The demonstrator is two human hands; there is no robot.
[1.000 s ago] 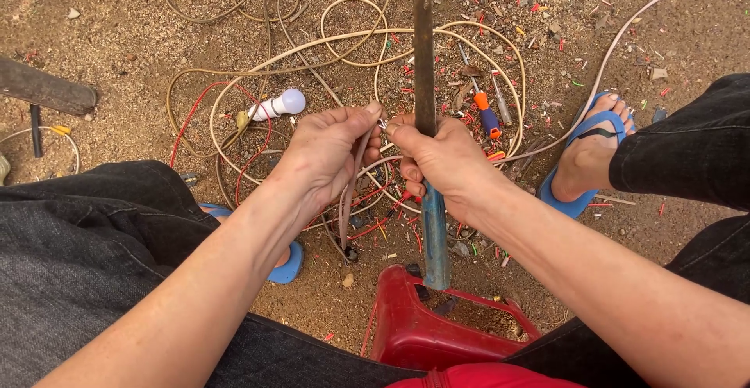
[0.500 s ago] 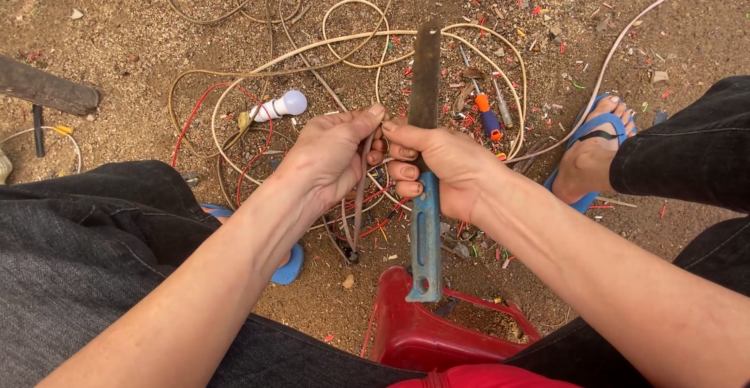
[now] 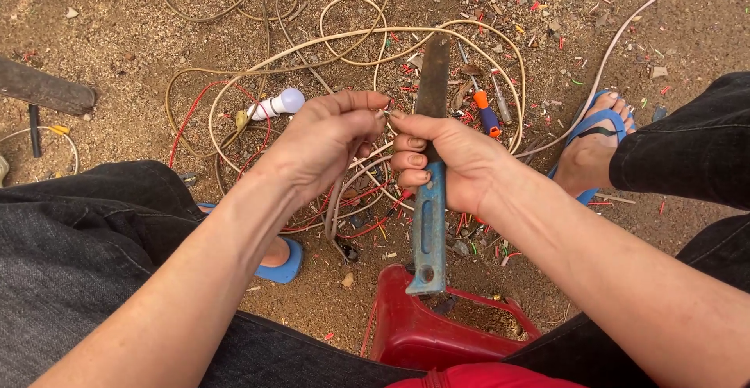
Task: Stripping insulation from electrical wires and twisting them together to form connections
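Note:
My right hand (image 3: 449, 161) grips a long knife with a worn blue handle (image 3: 428, 232). Its dark rusty blade (image 3: 433, 75) points away from me. My left hand (image 3: 324, 142) pinches a thin wire (image 3: 337, 200) at the fingertips, right beside the blade's base. The wire hangs down from my left hand toward the ground. Both hands meet over a tangle of cream and red cables (image 3: 312, 52) lying on sandy soil.
A white bulb holder (image 3: 275, 105) and an orange-handled screwdriver (image 3: 486, 113) lie among the cables. My feet in blue flip-flops (image 3: 590, 142) rest on the dirt. A red plastic stool (image 3: 437, 333) sits between my knees. A dark wooden piece (image 3: 43, 89) lies at left.
The knife has slid toward me through my right hand, so less blade shows beyond the fingers. My left hand's fingertips moved closer to the blade with the wire.

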